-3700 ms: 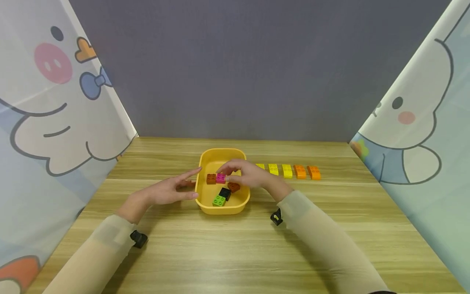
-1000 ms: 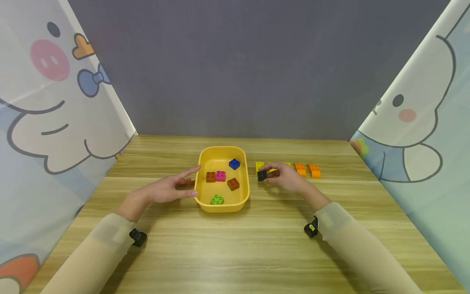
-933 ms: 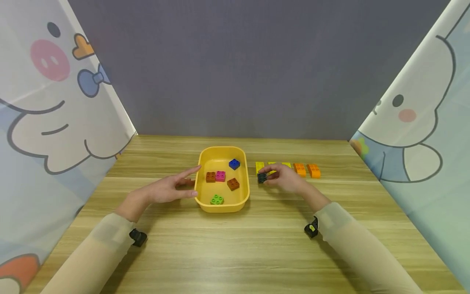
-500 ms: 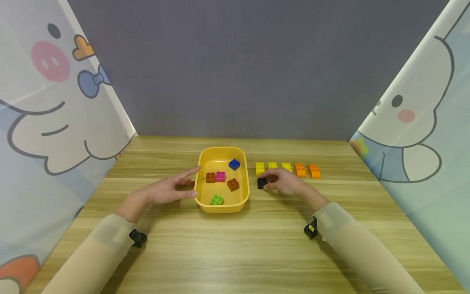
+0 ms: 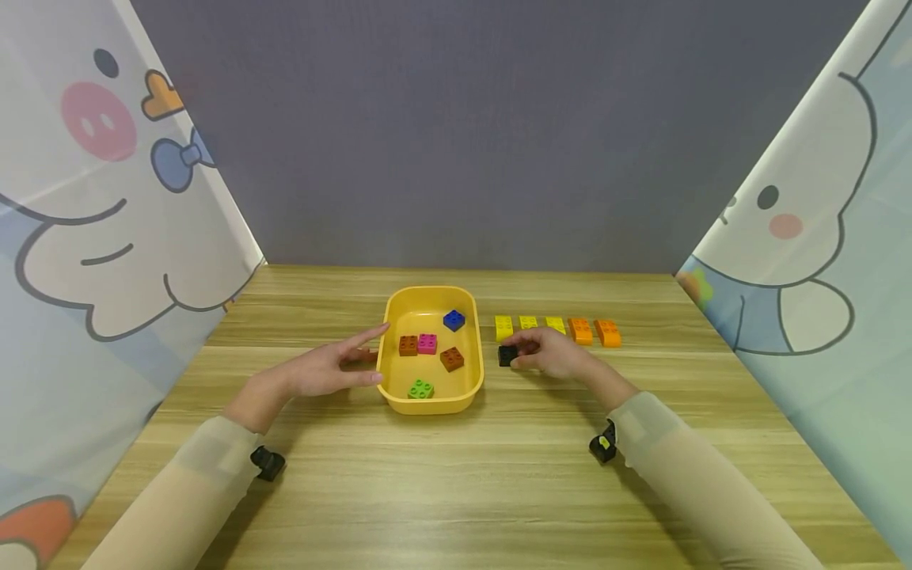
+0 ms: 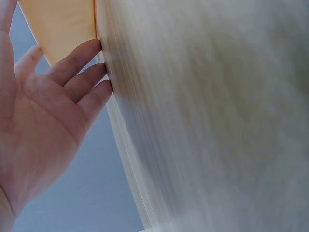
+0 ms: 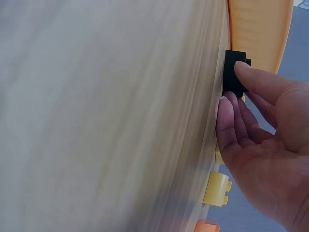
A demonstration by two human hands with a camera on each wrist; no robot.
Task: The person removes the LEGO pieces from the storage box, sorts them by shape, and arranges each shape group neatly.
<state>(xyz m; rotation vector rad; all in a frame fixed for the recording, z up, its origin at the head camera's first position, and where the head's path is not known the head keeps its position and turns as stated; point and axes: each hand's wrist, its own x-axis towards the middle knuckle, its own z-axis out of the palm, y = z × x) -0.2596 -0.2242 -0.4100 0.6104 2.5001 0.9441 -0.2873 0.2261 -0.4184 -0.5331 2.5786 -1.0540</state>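
Note:
In the head view my right hand pinches a small black toy brick at the tabletop, just right of the yellow tray. The right wrist view shows thumb and fingers on that black brick, its base against the wood. My left hand touches the left rim of the yellow tray with fingers extended; its palm shows in the left wrist view. Inside the tray lie a blue brick, a pink brick, two brown bricks and a green brick.
Behind the black brick runs a row of yellow bricks and orange bricks. The wooden table ends at a grey back panel. Cartoon-printed cloths stand on both sides.
My right hand came out of the tray with the black brick and lowered it onto the table in front of the leftmost yellow brick. The left hand stayed at the rim.

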